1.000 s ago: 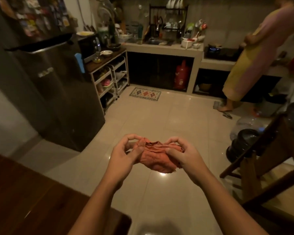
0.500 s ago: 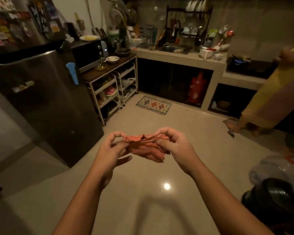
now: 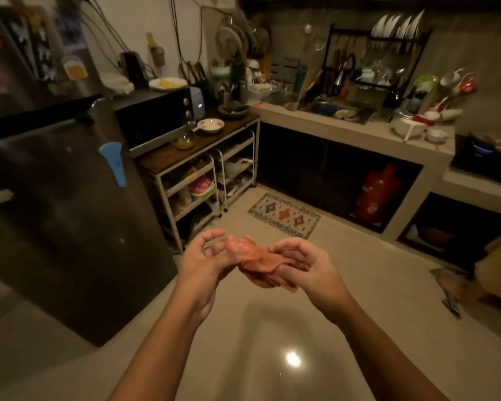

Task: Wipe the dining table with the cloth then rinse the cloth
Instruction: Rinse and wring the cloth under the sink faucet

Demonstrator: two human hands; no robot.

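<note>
An orange-red cloth (image 3: pixel 250 257) is bunched between both hands, in front of me above the tiled floor. My left hand (image 3: pixel 204 263) supports its left end with the fingers loosely curled. My right hand (image 3: pixel 302 266) pinches the right end. Far ahead, the sink (image 3: pixel 337 111) is set into the concrete counter (image 3: pixel 359 133), under a dish rack. The dining table is out of view.
A dark fridge (image 3: pixel 61 204) stands close on the left. A shelf cart (image 3: pixel 203 169) with a microwave (image 3: pixel 156 117) is beyond it. A patterned mat (image 3: pixel 284 215) and a red gas cylinder (image 3: pixel 378 192) lie by the counter. A person's foot and clothing (image 3: pixel 480 279) show at the right edge.
The view has advanced toward the counter and sink; the dining table and chairs dropped out of sight. Both hands kept the cloth, flattening it, and the left fingers loosened.
</note>
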